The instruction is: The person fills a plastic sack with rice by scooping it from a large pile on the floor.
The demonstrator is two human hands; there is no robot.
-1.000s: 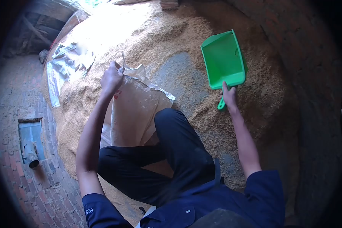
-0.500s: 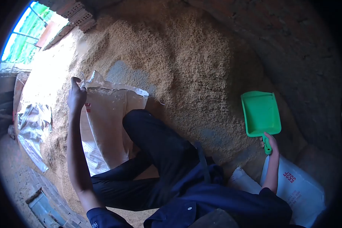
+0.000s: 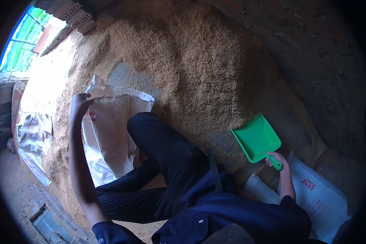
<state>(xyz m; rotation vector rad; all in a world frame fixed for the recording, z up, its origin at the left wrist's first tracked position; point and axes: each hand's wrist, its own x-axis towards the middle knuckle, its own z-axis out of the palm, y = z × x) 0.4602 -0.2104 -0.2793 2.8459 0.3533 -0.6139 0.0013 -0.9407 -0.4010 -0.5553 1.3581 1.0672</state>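
Note:
A large heap of tan, grainy material (image 3: 207, 61) spreads in front of me. My left hand (image 3: 81, 103) is closed on the upper left edge of a pale sack (image 3: 112, 126), whose mouth gapes a little beside my bent knee. On the right, my right hand (image 3: 275, 159) grips the handle of a green scoop (image 3: 258, 140). The scoop's front edge touches the heap, and its pan shows no load that I can make out.
A white sack with red print (image 3: 317, 195) lies at the lower right. Another crumpled sack (image 3: 34, 134) is on the left. Hollow bricks (image 3: 79, 18) stand at the upper left, and a dark wall (image 3: 313, 53) rises on the right.
The green scoop has moved left and tilted, its front edge now at the heap. My left hand has come down slightly with the sack's edge.

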